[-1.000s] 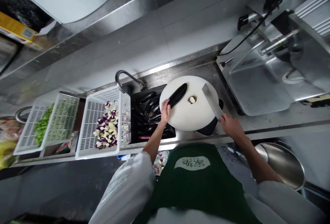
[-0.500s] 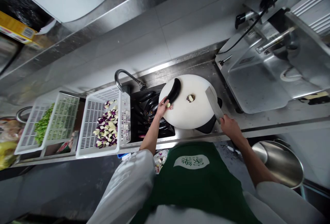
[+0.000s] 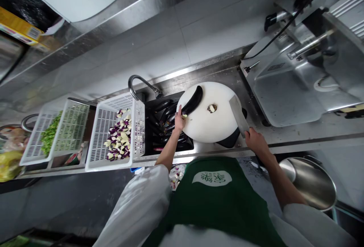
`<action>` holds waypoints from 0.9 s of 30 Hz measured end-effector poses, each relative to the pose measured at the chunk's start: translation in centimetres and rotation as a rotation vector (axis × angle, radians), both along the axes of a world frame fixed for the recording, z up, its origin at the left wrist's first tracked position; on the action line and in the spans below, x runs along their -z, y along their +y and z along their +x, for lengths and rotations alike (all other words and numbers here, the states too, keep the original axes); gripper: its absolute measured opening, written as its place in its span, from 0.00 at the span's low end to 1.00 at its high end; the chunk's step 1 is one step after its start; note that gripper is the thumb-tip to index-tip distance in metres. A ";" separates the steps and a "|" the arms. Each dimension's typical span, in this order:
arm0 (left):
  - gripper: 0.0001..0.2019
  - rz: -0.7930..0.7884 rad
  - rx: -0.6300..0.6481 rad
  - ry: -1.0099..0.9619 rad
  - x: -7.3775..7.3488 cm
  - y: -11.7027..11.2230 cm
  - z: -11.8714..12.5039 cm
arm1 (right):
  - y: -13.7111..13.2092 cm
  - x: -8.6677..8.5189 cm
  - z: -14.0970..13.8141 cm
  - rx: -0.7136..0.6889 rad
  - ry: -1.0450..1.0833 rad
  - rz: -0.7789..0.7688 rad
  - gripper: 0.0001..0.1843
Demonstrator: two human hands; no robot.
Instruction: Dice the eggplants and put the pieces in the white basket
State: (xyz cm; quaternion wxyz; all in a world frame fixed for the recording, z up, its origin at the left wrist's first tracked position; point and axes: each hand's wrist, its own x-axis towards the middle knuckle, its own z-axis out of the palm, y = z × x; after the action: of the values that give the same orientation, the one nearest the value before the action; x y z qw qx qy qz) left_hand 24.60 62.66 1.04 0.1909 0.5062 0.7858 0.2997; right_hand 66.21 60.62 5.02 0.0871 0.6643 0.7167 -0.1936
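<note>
A whole dark eggplant (image 3: 193, 101) lies across the left part of the round white cutting board (image 3: 210, 127), its pale cut end toward me. Beside that end is my left hand (image 3: 179, 121), the index finger stretched out and the thumb apart from it, so it looks open. My right hand (image 3: 256, 141) is closed round the handle of a cleaver (image 3: 238, 115), whose broad blade lies over the board's right edge. A small cut-off eggplant end (image 3: 212, 108) sits near the board's middle. More eggplants (image 3: 162, 106) lie in the sink to the left of the board.
A white plastic basket (image 3: 95, 137) of cut eggplant pieces stands left of the sink, under a curved faucet (image 3: 135, 78). Farther left, another basket (image 3: 31, 152) holds chopped greens. A metal slicing machine (image 3: 287, 99) stands at right, and a steel pot (image 3: 315, 186) sits lower right.
My left hand has loosened from the eggplant's end, and its index finger now stretches out beside it. The cleaver stays in my right hand at the board's edge. The view has shifted slightly.
</note>
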 end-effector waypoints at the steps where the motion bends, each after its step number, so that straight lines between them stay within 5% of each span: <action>1: 0.34 0.041 -0.085 0.020 0.1 -0.4 -0.1 | 0.0 0.0 0.0 0.005 -0.003 -0.004 0.16; 4: 0.18 0.130 -0.266 0.067 1.0 -2.0 0.9 | 0.0 0.2 0.0 0.015 -0.010 -0.008 0.16; 9: 0.06 0.108 0.048 0.067 3.1 -3.1 4.9 | 0.0 0.2 -0.1 0.022 -0.008 0.014 0.15; 15: 0.14 0.017 0.127 0.074 2.3 0.5 6.7 | 0.0 0.0 -0.2 0.020 0.012 0.022 0.16; 19: 0.15 0.126 0.328 0.009 0.8 4.6 10.9 | 0.2 -0.1 -0.1 0.037 0.019 -0.005 0.16; 22: 0.15 0.044 0.535 0.058 0.4 7.3 14.7 | 0.2 -0.1 0.1 0.030 0.025 0.002 0.16; 25: 0.13 -0.100 0.643 0.150 0.6 7.5 16.0 | 0.0 0.1 0.4 0.017 0.029 0.021 0.16; 27: 0.15 -0.098 0.634 0.146 0.9 5.7 15.1 | 0.0 0.1 0.5 0.007 0.032 0.036 0.17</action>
State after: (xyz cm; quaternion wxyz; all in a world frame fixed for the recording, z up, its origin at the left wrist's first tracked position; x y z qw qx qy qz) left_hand 39.67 68.32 0.17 0.2418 0.7359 0.6144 0.1501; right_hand 66.74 60.63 4.94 0.0628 0.6651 0.7191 -0.1914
